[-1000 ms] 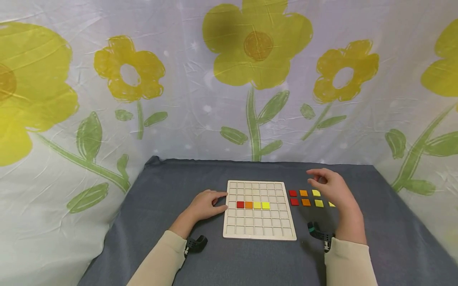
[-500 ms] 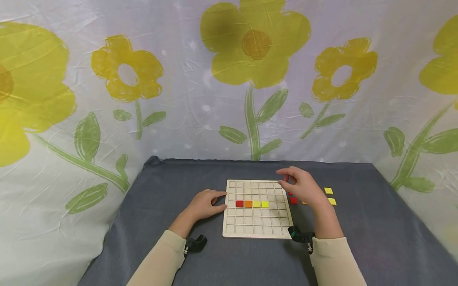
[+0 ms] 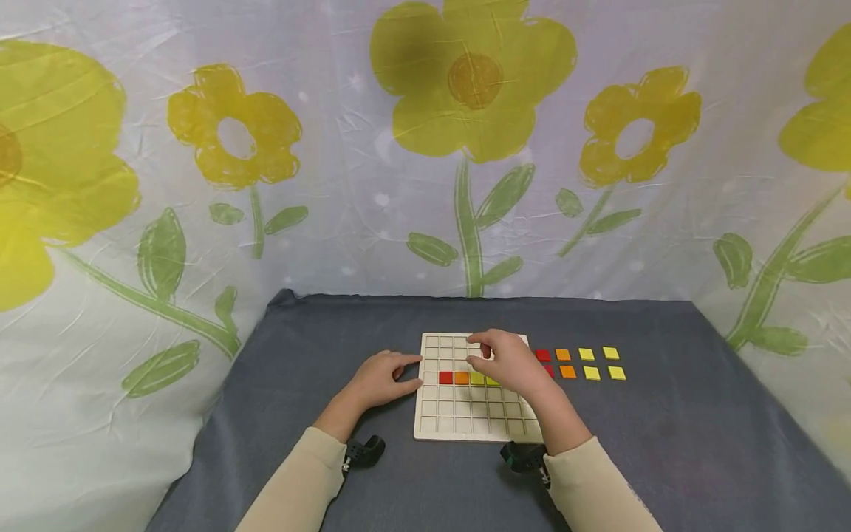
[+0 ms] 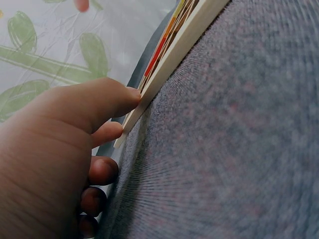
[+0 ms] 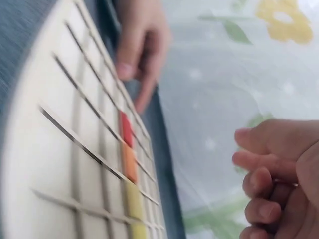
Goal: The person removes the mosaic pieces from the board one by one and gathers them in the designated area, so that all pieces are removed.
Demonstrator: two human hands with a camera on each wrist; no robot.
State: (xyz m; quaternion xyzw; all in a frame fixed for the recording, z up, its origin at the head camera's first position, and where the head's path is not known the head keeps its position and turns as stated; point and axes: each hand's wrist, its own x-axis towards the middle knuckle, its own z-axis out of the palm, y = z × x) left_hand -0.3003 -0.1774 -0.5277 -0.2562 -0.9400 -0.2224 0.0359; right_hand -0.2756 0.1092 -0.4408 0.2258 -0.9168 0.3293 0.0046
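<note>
A light wooden grid board lies on the dark cloth. In one row of its cells sit a red tile, an orange tile and two yellow tiles, the nearer-left one partly shaded. My left hand touches the board's left edge with thumb and index finger, as the left wrist view also shows. Above the board hovers my right hand, thumb and index apart in the head view, other fingers curled. Nothing shows between its fingertips in the right wrist view, and it hides some cells.
Right of the board lie two rows of loose tiles: red tiles, orange tiles and several yellow tiles. The dark cloth covers the table. Behind it hangs a curtain printed with flowers.
My right hand has moved left from over the loose tiles to above the board, uncovering the loose tiles. The left hand stays at the board's edge, and the row of tiles is unchanged.
</note>
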